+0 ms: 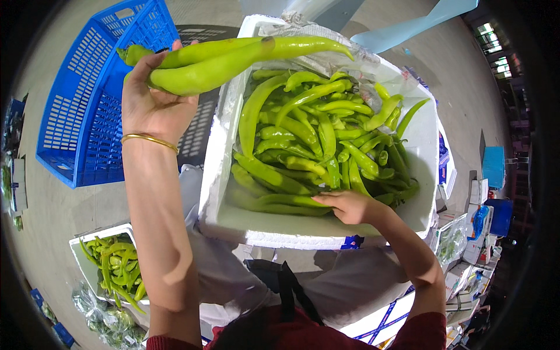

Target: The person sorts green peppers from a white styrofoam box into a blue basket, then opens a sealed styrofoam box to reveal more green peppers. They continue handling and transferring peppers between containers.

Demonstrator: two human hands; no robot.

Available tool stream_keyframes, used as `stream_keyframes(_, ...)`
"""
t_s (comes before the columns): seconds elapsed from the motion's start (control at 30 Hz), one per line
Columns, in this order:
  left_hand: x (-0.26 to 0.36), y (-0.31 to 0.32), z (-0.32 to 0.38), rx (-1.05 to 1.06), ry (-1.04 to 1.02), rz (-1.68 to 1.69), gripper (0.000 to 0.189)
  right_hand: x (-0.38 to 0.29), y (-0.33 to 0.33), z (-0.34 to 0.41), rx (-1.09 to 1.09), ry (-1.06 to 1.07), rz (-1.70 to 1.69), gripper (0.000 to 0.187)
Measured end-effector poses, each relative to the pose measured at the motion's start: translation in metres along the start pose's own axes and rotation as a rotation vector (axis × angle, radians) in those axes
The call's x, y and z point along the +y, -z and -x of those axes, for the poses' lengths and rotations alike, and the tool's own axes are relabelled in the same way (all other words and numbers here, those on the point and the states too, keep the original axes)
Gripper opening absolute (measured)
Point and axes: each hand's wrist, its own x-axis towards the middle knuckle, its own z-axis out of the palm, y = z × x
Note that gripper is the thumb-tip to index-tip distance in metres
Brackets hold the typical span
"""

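Note:
In my left hand [159, 105] I hold a few long green peppers [205, 70], raised above the left rim of a white foam box [319, 238]. The tip of one reaches right over the box's far side. A gold bangle [148, 139] circles that wrist. Inside the box lies a heap of green peppers [306, 131], with bare foam along its near and right inner walls. My right hand [354, 208] reaches into the near part of the box, its fingers at a long pepper [288, 200]. Whether those fingers grip it I cannot tell.
A blue plastic crate [100, 96] stands left of the foam box. Nearer on the left are a smaller foam box of peppers [116, 262] and plastic-bagged vegetables [109, 321]. Clear plastic film [306, 33] hangs over the far rim. More boxes [463, 262] line the right.

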Motion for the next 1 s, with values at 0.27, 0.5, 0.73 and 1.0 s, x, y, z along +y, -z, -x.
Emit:
stream_keyframes(0.27, 0.000, -0.001, 0.000, -0.001, -0.018, 0.004, 0.024, -0.007, 0.061, -0.065, 0.841, -0.045, 0.245, 0.040)
stream_keyframes(0.5, -0.001, -0.004, -0.005, 0.007, -0.004, -0.024, 0.030, -0.036, 0.042, -0.136, 0.486, -0.299, 0.196, 0.094)
stream_keyframes(0.73, 0.001, -0.005, -0.004, 0.064, -0.046, -0.036, 0.029, -0.057, 0.038, -0.072, 0.334, -0.135, 0.258, 0.077)
stream_keyframes(1.0, 0.005, -0.006, 0.000, 0.089, -0.019, -0.006, 0.031, -0.024, 0.104, -0.135, 1.120, -0.188, 0.498, 0.038)
